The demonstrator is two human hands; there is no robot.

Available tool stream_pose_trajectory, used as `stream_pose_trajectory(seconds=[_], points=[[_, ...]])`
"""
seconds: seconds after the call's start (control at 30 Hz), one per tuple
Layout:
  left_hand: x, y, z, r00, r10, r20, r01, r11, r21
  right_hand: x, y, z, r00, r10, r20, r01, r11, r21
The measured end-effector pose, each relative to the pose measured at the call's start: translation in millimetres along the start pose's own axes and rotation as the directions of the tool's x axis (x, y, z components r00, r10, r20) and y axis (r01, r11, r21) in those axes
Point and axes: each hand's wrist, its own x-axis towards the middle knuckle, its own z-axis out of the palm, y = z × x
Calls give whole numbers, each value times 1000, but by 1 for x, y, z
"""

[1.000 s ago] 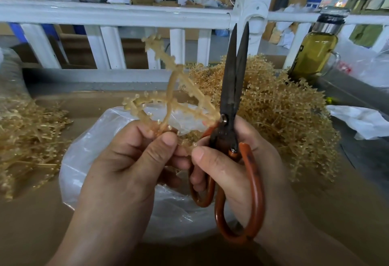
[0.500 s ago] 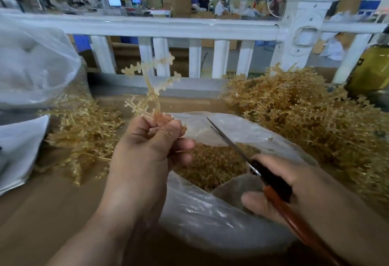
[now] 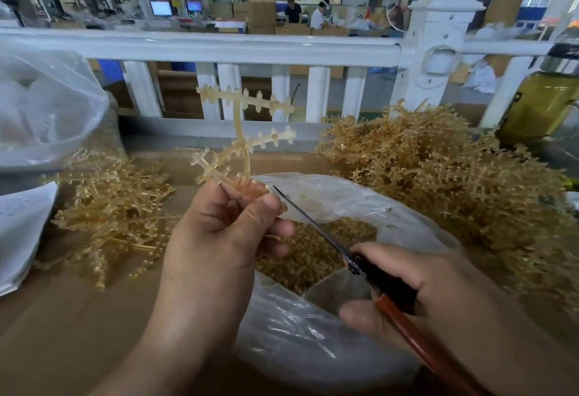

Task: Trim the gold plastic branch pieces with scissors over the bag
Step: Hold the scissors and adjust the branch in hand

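Observation:
My left hand (image 3: pixel 225 232) pinches a gold plastic branch piece (image 3: pixel 241 135) by its stem and holds it upright, its cross arms spreading above my fingers. My right hand (image 3: pixel 416 298) grips the scissors (image 3: pixel 351 258) by their red-brown handles. The dark blades look closed and point up-left, the tip just right of my left thumb, below the branch. Beneath both hands lies the clear plastic bag (image 3: pixel 297 342), its mouth showing gold trimmed bits (image 3: pixel 313 248) inside.
A large heap of gold branch pieces (image 3: pixel 438 182) lies at the right and a flatter pile (image 3: pixel 109 207) at the left on the brown table. A white railing (image 3: pixel 219 48) runs across the back. A bottle of yellow liquid (image 3: pixel 545 101) stands far right; another clear bag (image 3: pixel 40 107) far left.
The scissors dropped from upright beside the branch to low at the right, blades pointing up-left. My left hand now holds the branch alone, slightly higher, and the view has shifted left.

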Motion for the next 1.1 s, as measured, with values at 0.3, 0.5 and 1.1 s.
stream_pose_trajectory(seconds=[0.3,0.5,1.1], points=[[-1,-4,0,999,18,43,-19,999,32,-3,-1,-1,999,-14,-39,13,1000,-26],[-1,-2,1,999,-7,41,7,1000,4,-3,2,-1,997,-36,-63,34,999,-33],[1,2,2,996,-74,47,76,997,-30,-1,0,-1,994,-53,-96,46,996,-73]])
